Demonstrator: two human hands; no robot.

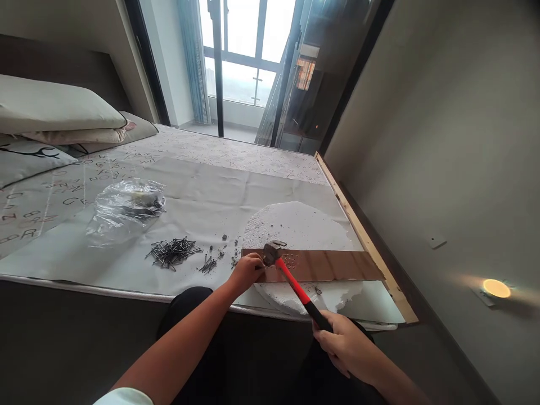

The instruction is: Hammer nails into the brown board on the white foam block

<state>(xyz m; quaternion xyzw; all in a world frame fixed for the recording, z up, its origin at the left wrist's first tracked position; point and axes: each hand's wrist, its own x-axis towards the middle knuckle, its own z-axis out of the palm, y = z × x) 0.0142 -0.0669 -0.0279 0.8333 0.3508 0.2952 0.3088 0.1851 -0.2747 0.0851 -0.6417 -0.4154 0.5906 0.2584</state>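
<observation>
A claw hammer [294,282] is gripped in the closed right hand [341,339], its head beside the left hand [248,270], which is curled at the left end of a brown board [337,265] laid across a white foam disc [295,225]; whether anything is pinched there cannot be told.

The right hand [342,340] has its grip around a hammer [295,284], whose head is over the left part of a brown board [341,265] lying across a rounded white slab [291,222]. The left hand [248,269] is at the board's left end, beside the hammer's head. Piled nails [175,252] and a clear plastic bag [110,211] lie farther left on a pale sheet [202,194].
</observation>
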